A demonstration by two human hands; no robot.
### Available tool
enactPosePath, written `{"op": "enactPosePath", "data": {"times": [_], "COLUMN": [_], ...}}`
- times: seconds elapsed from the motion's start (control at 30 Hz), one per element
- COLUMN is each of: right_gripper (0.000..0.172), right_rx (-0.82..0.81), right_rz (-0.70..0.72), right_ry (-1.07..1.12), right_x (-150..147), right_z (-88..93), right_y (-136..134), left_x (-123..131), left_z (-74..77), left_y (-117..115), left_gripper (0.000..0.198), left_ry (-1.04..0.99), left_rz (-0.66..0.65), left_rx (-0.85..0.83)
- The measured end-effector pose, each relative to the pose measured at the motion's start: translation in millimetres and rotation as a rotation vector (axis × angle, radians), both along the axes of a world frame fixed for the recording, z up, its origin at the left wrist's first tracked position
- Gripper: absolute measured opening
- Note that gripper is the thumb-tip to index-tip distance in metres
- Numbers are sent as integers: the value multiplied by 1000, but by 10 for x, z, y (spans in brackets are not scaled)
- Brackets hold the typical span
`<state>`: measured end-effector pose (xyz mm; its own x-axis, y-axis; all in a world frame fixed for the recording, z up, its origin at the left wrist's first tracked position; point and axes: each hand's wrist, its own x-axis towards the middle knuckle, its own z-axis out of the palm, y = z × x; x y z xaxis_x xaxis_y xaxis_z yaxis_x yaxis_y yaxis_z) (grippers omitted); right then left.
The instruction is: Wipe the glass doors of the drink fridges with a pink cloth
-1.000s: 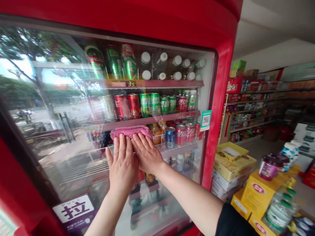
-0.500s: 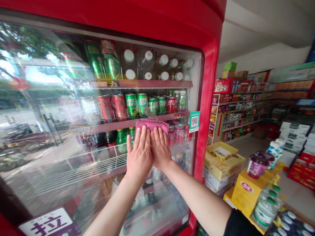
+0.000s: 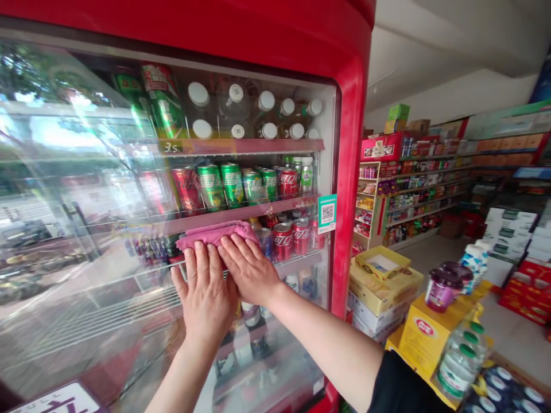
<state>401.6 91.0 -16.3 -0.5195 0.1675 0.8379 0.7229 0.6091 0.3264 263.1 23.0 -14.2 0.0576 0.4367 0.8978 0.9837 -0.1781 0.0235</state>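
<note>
A folded pink cloth [image 3: 215, 232] lies pressed against the glass door [image 3: 142, 355] of a red drinks fridge. My left hand [image 3: 209, 292] rests flat on the cloth's lower edge, fingers stretched out. Beside it, my right hand [image 3: 249, 269] is also flat on the cloth, its fingers straight and angled up to the left. The two hands touch or slightly overlap near the thumbs. Behind the glass stand green cans [image 3: 232, 184], red cans [image 3: 283, 241] and white-capped bottles [image 3: 267, 101] on shelves.
The red fridge frame [image 3: 350, 172] bears a QR code sticker [image 3: 328, 213]. To the right are a stack of yellow boxes [image 3: 387, 281], a yellow carton [image 3: 426, 338] with purple cups [image 3: 443, 289], and green-capped water bottles [image 3: 458, 367]. Stocked shop shelves [image 3: 430, 189] stand farther back.
Both hands and the cloth have slid left and slightly down across the glass. The right hand has tilted more to the left. The camera view has shifted a little too.
</note>
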Motion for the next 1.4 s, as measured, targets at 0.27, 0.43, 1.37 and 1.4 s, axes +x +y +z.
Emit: {"op": "enactPosePath", "data": {"times": [0.27, 0.43, 1.37, 1.4], "right_gripper": [72, 72, 93, 95], "right_rx": [-26, -78, -134, -140], "right_rz": [-53, -123, -282, -283], "right_ry": [68, 71, 313, 316], "right_x": [603, 1061, 2117, 2108], "right_z": [-53, 137, 137, 70], "right_y": [144, 116, 563, 559], "left_x": [588, 1027, 2159, 2149], "left_z": [31, 154, 460, 410], "left_y": [220, 340, 816, 808], "left_gripper": [77, 74, 68, 68], "left_ry": [31, 38, 234, 241], "left_rz": [-48, -115, -302, -301], "left_rx": [-33, -4, -7, -12]}}
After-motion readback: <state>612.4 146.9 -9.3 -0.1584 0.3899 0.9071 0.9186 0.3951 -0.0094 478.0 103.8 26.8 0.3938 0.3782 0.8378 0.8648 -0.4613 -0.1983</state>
